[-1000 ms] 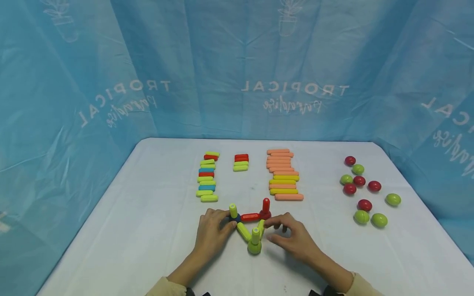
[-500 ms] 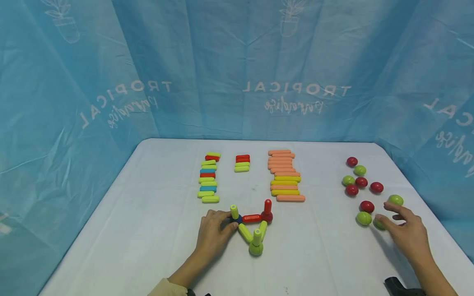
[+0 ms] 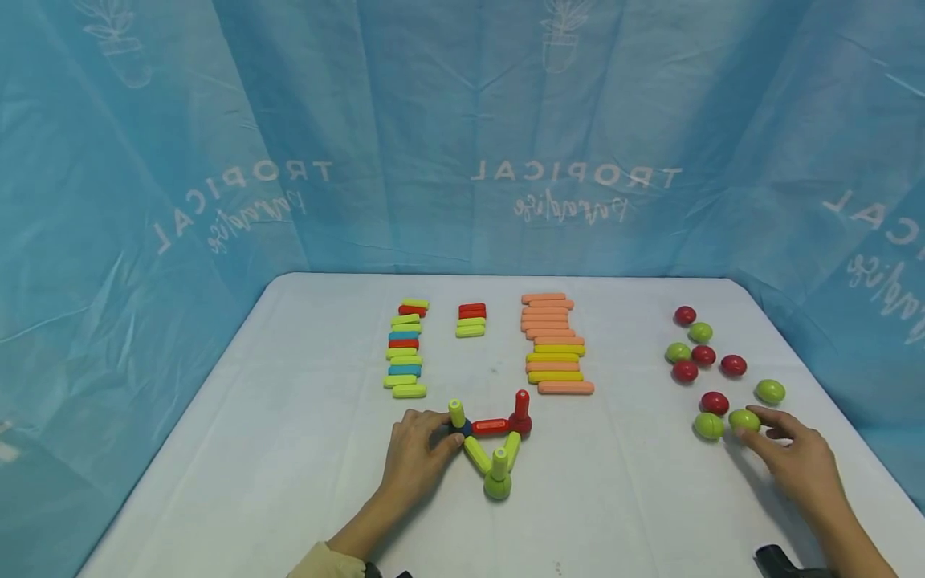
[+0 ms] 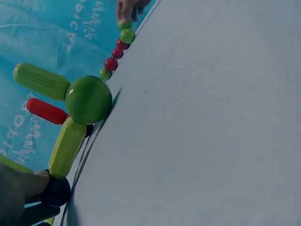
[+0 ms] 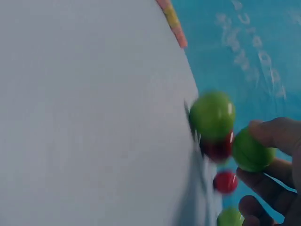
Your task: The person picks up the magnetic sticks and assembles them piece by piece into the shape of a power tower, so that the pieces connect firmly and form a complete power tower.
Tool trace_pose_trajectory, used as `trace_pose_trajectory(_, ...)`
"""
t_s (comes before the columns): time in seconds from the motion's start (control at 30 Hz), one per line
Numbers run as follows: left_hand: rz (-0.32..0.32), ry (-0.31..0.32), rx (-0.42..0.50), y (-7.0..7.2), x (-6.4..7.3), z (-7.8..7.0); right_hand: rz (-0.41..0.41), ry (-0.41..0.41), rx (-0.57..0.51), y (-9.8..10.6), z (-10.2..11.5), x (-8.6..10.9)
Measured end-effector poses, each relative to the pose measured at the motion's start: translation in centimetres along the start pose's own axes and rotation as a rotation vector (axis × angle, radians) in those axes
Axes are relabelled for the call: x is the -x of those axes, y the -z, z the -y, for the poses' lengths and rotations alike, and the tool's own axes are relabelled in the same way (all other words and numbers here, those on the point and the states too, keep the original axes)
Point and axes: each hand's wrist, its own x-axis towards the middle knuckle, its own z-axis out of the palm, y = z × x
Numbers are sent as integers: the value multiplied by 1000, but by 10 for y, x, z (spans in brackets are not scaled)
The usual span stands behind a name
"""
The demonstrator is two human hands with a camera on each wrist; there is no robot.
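Note:
My left hand (image 3: 419, 449) holds the dark blue ball (image 4: 57, 192) at the left corner of a triangle of balls and sticks. A yellow-green stick (image 3: 456, 413) stands up from that ball. The triangle's other corners are a red ball (image 3: 519, 425) and a green ball (image 3: 497, 486), each with an upright stick. A red stick (image 3: 491, 427) and two yellow-green sticks (image 3: 478, 455) join the corners. At the right, my right hand (image 3: 798, 461) pinches a loose green ball (image 5: 251, 150) between thumb and fingers.
Several red balls (image 3: 715, 403) and green balls (image 3: 708, 426) lie at the right. Behind the triangle lie a column of short sticks (image 3: 403, 370), a small red and yellow-green group (image 3: 471, 314), and longer orange and yellow sticks (image 3: 565, 388). A blue curtain (image 3: 462, 160) surrounds the table.
My right hand has moved from beside the triangle to the loose balls at the right and taken hold of a green one. My left hand stays at the dark blue ball.

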Motion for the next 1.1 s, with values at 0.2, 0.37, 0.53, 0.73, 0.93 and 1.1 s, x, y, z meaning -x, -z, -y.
trace_pose_trajectory(0.2,-4,-11,3,1,0,-2,-31,292,-208,-31,79,24)
trace_pose_trajectory(0.37,4,-5,14,1,0,-2,65,502,-415,-73,145,36)
trace_pose_trajectory(0.53,5,-3,16,2,0,-3,199,560,-538,-104,184,31)
trace_pose_trajectory(0.73,14,-6,21,1,-1,-4,260,569,-581,-124,195,26)
trace_pose_trajectory(0.93,12,-7,6,2,-2,-3,257,628,-569,-124,193,28)
trace_pose_trajectory(1.1,19,0,26,1,0,-2,199,638,-499,-106,179,27)
